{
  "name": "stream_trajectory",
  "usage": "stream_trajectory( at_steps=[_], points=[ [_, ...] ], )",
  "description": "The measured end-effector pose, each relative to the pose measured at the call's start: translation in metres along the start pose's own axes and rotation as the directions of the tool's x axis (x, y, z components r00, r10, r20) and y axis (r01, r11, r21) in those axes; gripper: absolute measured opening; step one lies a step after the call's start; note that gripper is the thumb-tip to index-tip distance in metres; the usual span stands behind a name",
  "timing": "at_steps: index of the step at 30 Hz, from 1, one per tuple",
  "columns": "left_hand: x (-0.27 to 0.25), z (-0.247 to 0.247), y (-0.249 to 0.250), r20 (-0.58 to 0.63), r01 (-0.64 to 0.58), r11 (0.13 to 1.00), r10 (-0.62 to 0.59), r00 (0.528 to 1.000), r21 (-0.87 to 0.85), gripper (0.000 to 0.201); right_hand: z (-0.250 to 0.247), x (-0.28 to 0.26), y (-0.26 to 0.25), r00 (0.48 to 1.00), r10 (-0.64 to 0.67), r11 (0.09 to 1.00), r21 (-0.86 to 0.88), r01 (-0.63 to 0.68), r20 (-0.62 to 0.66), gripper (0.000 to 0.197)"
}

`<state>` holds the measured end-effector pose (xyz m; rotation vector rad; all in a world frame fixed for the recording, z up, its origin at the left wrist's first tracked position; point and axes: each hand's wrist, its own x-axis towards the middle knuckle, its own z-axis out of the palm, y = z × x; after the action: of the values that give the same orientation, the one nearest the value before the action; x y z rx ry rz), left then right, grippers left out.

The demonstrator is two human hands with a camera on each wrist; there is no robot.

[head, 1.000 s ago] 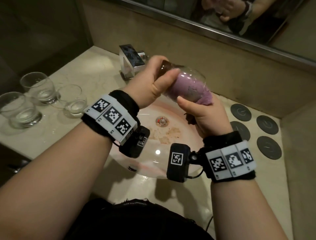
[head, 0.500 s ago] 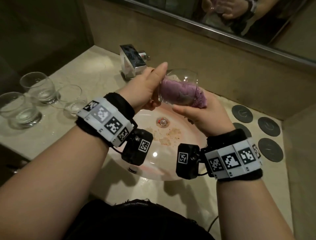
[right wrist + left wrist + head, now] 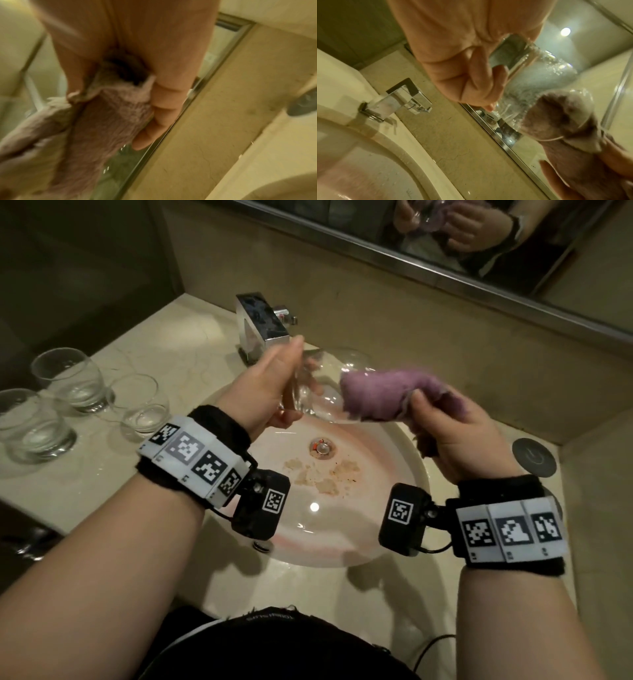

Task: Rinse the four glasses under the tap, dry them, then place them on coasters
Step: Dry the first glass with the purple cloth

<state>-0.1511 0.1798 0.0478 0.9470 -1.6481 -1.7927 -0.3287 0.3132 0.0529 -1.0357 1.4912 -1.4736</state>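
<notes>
Both hands hold glass [image 3: 322, 392] and cloth [image 3: 383, 393] above basin rim [image 3: 419, 470].

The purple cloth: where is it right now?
In the head view the purple cloth is gripped by the right hand above the sink, its end at the mouth of the glass the left hand holds.

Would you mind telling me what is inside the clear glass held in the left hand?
The end of the purple fluffy cloth sits in the mouth of the clear glass; droplets cling to its wall. The left hand covers the glass's base, so the bottom is not visible.
</notes>
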Motion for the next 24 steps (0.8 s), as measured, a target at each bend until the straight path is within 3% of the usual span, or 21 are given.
stream_trajectory(
  at_steps=[3, 6, 9, 10, 12, 14, 16, 18, 20, 22, 24],
  points=[
    [0.002, -0.007, -0.002, 0.019, 0.014, 0.995, -0.012, 1.000, -0.102, 0.052, -0.013, 0.004, 0.004, 0.996, -0.016, 0.946, 0.320, 0.044, -0.090, 0.043],
    [0.002, -0.007, -0.003, 0.096, 0.036, 0.984, -0.020, 0.995, -0.176, 0.050, -0.009, 0.006, -0.005, 0.999, -0.050, 0.915, 0.402, 0.040, 0.015, 0.050],
    [0.001, -0.005, -0.004, 0.179, 0.073, 0.968, -0.030, 0.983, -0.240, 0.055, 0.008, 0.014, -0.013, 0.994, -0.108, 0.956, 0.277, 0.100, 0.012, 0.035],
    [0.001, -0.004, -0.004, 0.196, 0.080, 0.965, -0.031, 0.980, -0.248, 0.056, 0.015, 0.016, -0.015, 0.989, -0.142, 0.971, 0.187, 0.146, -0.037, 0.027],
    [0.002, -0.002, -0.006, 0.205, 0.076, 0.963, -0.022, 0.979, -0.259, 0.056, 0.028, 0.020, -0.016, 0.957, -0.264, 0.962, -0.101, 0.253, -0.122, 0.031],
    [0.001, -0.001, -0.007, 0.187, 0.066, 0.958, -0.012, 0.982, -0.281, 0.056, 0.038, 0.020, -0.015, 0.906, -0.367, 0.868, -0.428, 0.251, -0.213, 0.033],
    [0.001, 0.000, -0.007, 0.136, 0.060, 0.953, -0.020, 0.990, -0.296, 0.056, 0.046, 0.016, -0.017, 0.837, -0.482, 0.737, -0.637, 0.227, -0.258, 0.028],
    [0.000, 0.000, -0.007, 0.084, 0.046, 0.950, -0.021, 0.996, -0.310, 0.056, 0.048, 0.013, -0.017, 0.834, -0.506, 0.735, -0.616, 0.283, -0.221, 0.020],
    [0.002, 0.001, -0.006, 0.037, 0.031, 0.946, -0.020, 0.999, -0.322, 0.056, 0.051, 0.011, -0.019, 0.891, -0.421, 0.824, -0.483, 0.297, -0.170, 0.014],
    [0.003, 0.000, -0.006, -0.005, 0.019, 0.941, -0.022, 1.000, -0.337, 0.059, 0.050, 0.008, -0.021, 0.931, -0.353, 0.859, -0.426, 0.284, -0.091, 0.030],
    [0.005, -0.002, -0.006, -0.037, 0.014, 0.942, -0.028, 0.999, -0.336, 0.067, 0.050, 0.007, -0.022, 0.950, -0.313, 0.840, -0.472, 0.269, -0.017, 0.032]
  ],
)
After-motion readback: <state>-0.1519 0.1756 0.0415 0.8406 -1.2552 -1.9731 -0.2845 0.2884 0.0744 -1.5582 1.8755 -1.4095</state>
